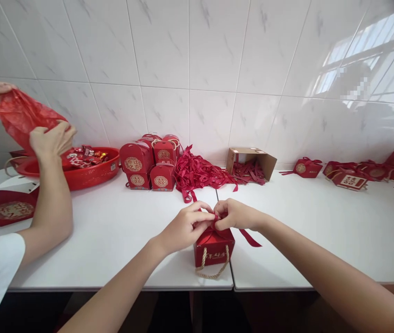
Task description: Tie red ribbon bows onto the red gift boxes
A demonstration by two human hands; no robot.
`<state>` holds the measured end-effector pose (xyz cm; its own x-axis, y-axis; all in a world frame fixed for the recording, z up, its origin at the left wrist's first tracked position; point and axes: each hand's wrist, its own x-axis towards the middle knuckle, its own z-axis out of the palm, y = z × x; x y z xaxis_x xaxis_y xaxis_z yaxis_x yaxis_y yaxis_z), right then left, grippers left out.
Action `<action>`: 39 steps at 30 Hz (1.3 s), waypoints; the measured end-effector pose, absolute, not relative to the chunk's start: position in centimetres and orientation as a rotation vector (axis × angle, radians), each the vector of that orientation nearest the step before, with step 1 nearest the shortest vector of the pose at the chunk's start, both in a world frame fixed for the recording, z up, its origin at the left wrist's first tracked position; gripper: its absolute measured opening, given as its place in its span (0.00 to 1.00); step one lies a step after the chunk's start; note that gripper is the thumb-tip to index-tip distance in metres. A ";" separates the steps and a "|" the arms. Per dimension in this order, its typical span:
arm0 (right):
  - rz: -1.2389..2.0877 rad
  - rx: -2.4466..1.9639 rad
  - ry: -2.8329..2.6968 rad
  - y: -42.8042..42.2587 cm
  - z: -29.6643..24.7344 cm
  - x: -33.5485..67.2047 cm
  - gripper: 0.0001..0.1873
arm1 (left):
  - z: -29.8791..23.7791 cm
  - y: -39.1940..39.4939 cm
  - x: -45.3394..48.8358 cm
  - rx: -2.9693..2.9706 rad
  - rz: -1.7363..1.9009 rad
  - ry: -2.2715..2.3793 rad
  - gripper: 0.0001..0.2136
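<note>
The red gift box [214,249] stands at the near edge of the white table [113,231], its rope handle [214,270] hanging toward the camera. Above its lid the left hand [186,226] and right hand [234,215] meet, each pinching the red ribbon [250,238] (one tail trails off right of the box). Behind the box lies a ribbon pile [200,173]; far left of it, a co-worker's hand [53,138] grips a red bag [19,115]

A small red gift box [214,247] is standing upright near the front edge of the white table [113,240], a beige rope handle [213,269] hanging down its front. A red ribbon [251,238] is trailing rightward from its top.
</note>
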<state>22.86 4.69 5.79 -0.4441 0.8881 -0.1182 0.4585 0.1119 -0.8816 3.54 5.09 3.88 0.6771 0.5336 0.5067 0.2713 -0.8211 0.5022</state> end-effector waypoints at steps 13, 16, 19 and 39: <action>0.656 -1.467 -2.161 3.1 5.4 25.7 0.03 | 4.8 6.2 0.9 2.398 0.809 0.932 0.04; 0.539 -1.382 -2.174 2.8 5.0 25.6 0.04 | 4.0 6.3 1.6 2.090 0.846 0.829 0.07; 0.391 -1.425 -2.207 2.5 4.6 25.9 0.06 | 3.3 6.2 1.7 2.055 0.802 0.853 0.10; 0.351 -0.974 -2.553 0.9 4.1 23.1 0.40 | -2.4 4.5 -2.7 2.043 1.049 0.843 0.20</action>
